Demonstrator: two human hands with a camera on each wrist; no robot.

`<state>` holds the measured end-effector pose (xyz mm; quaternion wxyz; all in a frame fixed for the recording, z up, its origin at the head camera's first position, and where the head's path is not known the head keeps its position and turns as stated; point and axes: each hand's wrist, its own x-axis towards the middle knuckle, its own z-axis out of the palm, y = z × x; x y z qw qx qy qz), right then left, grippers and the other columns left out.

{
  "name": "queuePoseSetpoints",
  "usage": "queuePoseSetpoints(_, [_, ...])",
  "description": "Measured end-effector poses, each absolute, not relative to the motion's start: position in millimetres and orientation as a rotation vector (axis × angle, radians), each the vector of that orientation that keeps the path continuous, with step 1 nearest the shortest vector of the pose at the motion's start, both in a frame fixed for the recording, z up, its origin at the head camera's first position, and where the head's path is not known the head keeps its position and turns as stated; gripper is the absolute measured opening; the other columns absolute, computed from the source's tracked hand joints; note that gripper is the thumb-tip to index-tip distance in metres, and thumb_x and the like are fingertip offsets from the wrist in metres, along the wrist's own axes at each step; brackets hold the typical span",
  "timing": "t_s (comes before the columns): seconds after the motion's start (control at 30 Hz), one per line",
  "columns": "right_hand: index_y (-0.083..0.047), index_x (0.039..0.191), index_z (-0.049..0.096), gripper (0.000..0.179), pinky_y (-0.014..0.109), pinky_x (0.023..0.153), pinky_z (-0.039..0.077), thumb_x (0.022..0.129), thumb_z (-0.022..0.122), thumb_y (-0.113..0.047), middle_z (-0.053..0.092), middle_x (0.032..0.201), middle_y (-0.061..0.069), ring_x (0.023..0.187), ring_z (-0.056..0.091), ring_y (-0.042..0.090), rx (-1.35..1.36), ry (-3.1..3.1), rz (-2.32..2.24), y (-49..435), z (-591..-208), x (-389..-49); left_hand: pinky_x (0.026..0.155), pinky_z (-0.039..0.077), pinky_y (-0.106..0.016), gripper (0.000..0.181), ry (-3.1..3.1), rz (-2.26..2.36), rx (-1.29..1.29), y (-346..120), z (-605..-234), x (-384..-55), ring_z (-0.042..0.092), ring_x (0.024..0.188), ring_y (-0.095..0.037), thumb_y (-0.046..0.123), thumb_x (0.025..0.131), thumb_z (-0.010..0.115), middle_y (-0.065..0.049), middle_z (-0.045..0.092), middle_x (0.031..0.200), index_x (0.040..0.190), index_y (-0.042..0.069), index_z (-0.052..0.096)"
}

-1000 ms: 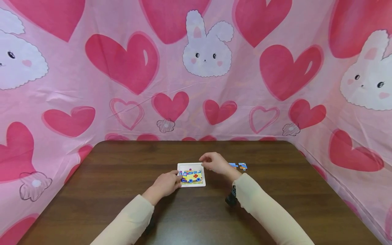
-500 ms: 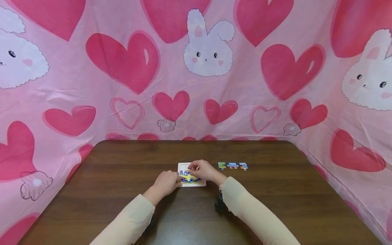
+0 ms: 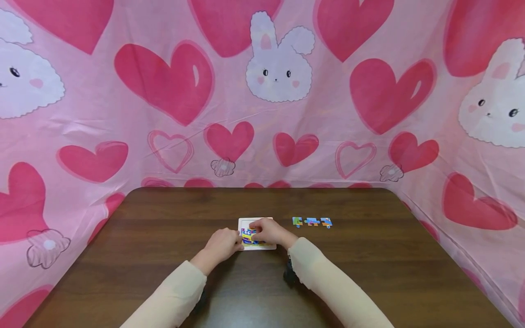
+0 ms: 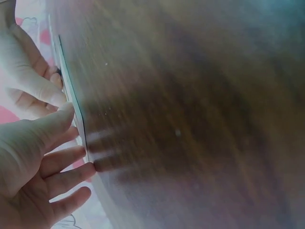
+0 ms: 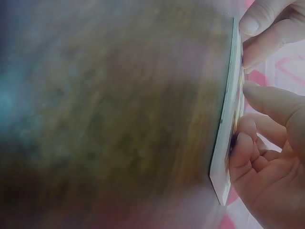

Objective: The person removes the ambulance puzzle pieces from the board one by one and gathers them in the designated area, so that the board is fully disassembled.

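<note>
A white-framed puzzle tray (image 3: 268, 247) lies on the table with a colourful vehicle picture inside; its far part shows bare white. My left hand (image 3: 223, 244) holds the tray's left edge, thumb at the near side and fingers along the border. My right hand (image 3: 270, 230) is bent over the picture, thumb and forefinger close together on a puzzle piece that the fingers mostly hide. In the right wrist view the right hand's other fingers (image 5: 244, 150) are curled in at the tray's side. The left wrist view shows the left thumb (image 4: 62, 117) at the tray's rim.
Right of the tray, three loose jigsaw pieces (image 3: 312, 222) lie in a row on the brown wooden table (image 3: 352, 264). A pink cloth (image 3: 262, 114) with hearts and rabbits hangs behind and beside the table.
My right hand has moved left and nearer, from the tray's far right corner onto the picture, uncovering the third loose piece. The left hand stays at the tray's left edge.
</note>
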<state>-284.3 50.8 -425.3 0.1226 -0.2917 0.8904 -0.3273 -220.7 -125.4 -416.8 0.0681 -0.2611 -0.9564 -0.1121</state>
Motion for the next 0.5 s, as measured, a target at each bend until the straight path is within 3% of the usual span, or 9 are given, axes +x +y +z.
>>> queuePoseSetpoints(0.13, [0.001,0.115,0.062,0.036,0.020,0.053,0.034,0.081,0.070,-0.009,0.050,0.064,-0.001,0.057,0.041,0.010,-0.818,2.592,-0.946,49.8,-426.1,-284.9,0.050,0.034,-0.029,0.013,-2.874,-0.316,-0.801,-125.6,-416.4,-220.8,0.038,0.049,-0.013,0.022,0.076,0.075,0.005,0.045,0.056,0.074,0.011,0.070])
queuePoseSetpoints(0.3, [-0.001,0.114,0.064,0.034,0.021,0.054,0.036,0.081,0.070,-0.010,0.052,0.066,-0.001,0.058,0.043,0.011,-0.783,2.589,-0.960,49.3,-427.3,-286.3,0.049,0.034,-0.030,0.018,-2.839,-0.323,-0.815,-126.0,-416.0,-220.4,0.039,0.048,-0.014,0.021,0.076,0.075,0.005,0.045,0.055,0.064,0.014,0.064])
queuePoseSetpoints(0.5, [-0.004,0.109,0.064,0.029,0.024,0.059,0.040,0.081,0.069,-0.010,0.053,0.075,0.001,0.065,0.047,0.014,-0.737,2.556,-0.994,50.4,-426.1,-288.4,0.048,0.036,-0.031,0.017,-2.828,-0.331,-0.817,-125.9,-415.1,-219.2,0.042,0.047,-0.014,0.020,0.075,0.076,0.005,0.046,0.054,0.065,0.013,0.065])
